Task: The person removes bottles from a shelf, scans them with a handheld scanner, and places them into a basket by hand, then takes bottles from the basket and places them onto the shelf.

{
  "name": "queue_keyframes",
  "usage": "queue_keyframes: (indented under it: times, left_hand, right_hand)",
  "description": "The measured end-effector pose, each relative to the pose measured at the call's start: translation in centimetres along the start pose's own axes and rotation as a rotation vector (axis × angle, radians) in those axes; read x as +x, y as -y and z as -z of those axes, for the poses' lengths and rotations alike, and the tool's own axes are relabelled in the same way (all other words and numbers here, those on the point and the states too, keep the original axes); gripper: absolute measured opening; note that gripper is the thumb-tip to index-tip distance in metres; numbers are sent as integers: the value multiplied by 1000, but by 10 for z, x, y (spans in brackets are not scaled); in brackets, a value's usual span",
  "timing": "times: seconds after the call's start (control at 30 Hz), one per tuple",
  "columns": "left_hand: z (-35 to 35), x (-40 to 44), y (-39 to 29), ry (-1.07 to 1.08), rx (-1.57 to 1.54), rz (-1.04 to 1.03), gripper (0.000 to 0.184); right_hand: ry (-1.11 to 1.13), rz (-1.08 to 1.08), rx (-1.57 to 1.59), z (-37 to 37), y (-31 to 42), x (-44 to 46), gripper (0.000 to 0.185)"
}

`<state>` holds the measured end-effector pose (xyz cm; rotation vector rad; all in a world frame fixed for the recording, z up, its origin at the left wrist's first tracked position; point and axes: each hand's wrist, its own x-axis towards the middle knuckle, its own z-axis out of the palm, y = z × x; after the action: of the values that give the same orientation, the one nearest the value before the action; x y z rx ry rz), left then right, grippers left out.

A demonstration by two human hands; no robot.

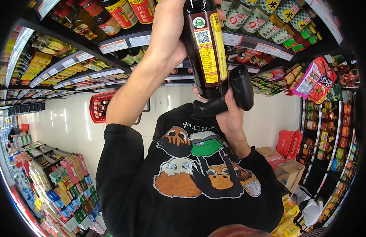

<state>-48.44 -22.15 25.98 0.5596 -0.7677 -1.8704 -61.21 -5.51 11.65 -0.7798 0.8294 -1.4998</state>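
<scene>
A dark bottle (208, 51) with a yellow and red label and a QR code stands nearly upright at the top centre. My left hand (169, 33) is wrapped round its upper part, with fingertips showing on the far side. Beside and below the bottle's base is a black handheld device (242, 89), which looks like a scanner. My right hand (232, 114) grips this device from below. A few fingertips show at the left of the bottle's base. The bottle's top is cut off by the frame edge.
Shelves (262, 47) of bottles and price tags run across the top. A red basket (96, 106) with bottles is on the floor at left. At right are a red basket (289, 144), cardboard boxes (289, 173) and hanging packets (315, 81). Stacked goods (60, 181) fill the lower left.
</scene>
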Motion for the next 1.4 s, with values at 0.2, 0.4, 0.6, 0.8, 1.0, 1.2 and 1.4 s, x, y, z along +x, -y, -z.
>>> queue_keyframes:
  times: [0.2, 0.4, 0.6, 0.8, 1.0, 1.2, 1.4]
  left_hand:
    - [4, -2, -3, 47, -5, -17, 30]
    - [4, -5, 2, 129, 0, -48, 33]
    - [17, 4, 14, 347, -178, -221, 31]
    - [12, -3, 17, 312, -213, -204, 36]
    - [12, -17, 43, 181, 80, -336, 63]
    - [13, -32, 56, 171, 141, -342, 64]
    - [8, -49, 61, 164, -25, -325, 57]
  right_hand:
    - [30, 10, 27, -10, 2, 2, 71]
    - [158, -87, 295, -17, 8, 3, 74]
    - [122, -88, 330, -14, 5, 0, 80]
    - [93, 22, 246, -17, 9, -5, 74]
    - [27, 158, 196, -20, 9, -7, 69]
    - [48, 170, 3, -23, 14, -15, 79]
    - [-24, 242, -184, -2, 6, -34, 81]
